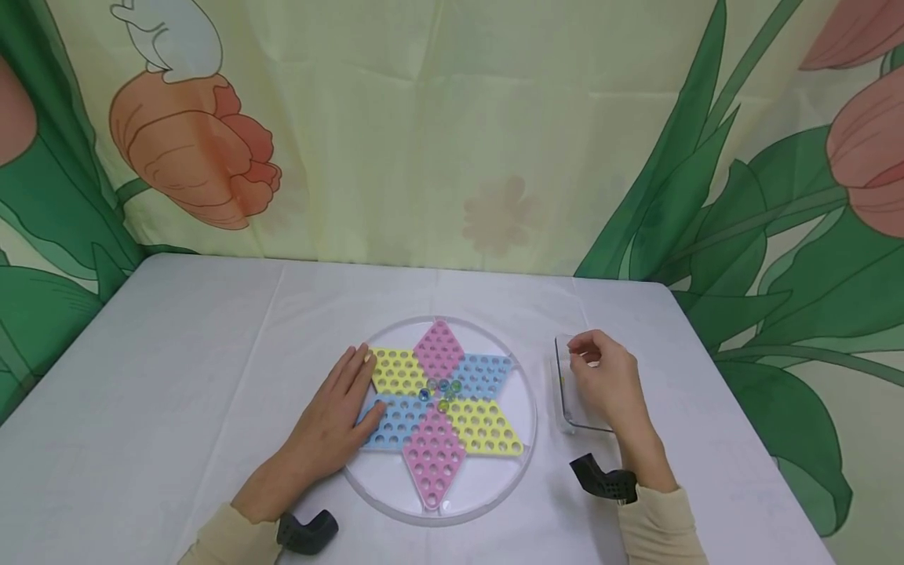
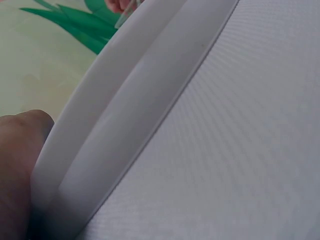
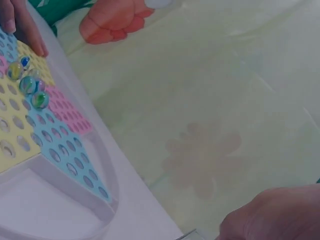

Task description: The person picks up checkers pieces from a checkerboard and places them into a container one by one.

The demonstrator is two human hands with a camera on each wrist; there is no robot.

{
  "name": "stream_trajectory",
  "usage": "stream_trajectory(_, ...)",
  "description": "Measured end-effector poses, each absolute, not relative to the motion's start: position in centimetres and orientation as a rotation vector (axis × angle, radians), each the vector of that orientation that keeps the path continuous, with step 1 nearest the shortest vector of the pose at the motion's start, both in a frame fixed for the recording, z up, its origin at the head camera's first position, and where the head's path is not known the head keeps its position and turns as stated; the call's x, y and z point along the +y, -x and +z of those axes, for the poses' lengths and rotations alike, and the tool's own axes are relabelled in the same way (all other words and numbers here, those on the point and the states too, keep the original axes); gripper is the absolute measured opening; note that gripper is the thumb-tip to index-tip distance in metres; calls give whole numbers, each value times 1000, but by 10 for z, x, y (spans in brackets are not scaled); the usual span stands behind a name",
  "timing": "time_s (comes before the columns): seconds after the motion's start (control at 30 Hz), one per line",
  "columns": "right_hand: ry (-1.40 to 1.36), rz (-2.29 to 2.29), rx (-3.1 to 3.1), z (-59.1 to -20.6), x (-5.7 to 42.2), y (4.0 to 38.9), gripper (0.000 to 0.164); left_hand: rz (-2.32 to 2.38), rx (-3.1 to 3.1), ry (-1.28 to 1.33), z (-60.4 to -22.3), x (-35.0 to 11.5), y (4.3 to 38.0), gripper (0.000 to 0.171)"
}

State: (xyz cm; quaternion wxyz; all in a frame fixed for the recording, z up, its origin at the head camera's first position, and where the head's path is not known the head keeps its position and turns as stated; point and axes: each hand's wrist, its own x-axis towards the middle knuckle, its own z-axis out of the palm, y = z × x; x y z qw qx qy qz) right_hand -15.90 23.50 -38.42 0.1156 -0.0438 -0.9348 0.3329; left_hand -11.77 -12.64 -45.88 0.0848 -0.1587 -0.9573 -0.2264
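A round white Chinese checkers board (image 1: 512, 486) lies on the table, with a star of pink, yellow and blue holed sections. My left hand (image 1: 332, 416) rests flat on its left side, fingers straight over the yellow and blue sections. Several glass marbles (image 3: 40, 100) are grouped at the middle of the star. To the right of the board is a clear rectangular box (image 1: 559, 408), partly covered by my right hand (image 1: 610, 380). The fingers of that hand bend in, thumb and forefinger close together over the box's far-left part; I cannot tell what is between them.
A white cloth (image 1: 212, 345) covers the table. Behind it hangs a pale curtain (image 1: 438, 157) printed with tulips, leaves and a rabbit. Black wrist mounts (image 1: 308, 534) show at both cuffs. The board's raised rim (image 2: 135, 90) fills much of the left wrist view.
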Motion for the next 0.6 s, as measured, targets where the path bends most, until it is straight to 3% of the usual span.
stream_trajectory(0.6,-171,1125,-2472,-376,215,153,15,-685,-2867,471,-458,-127,118,72)
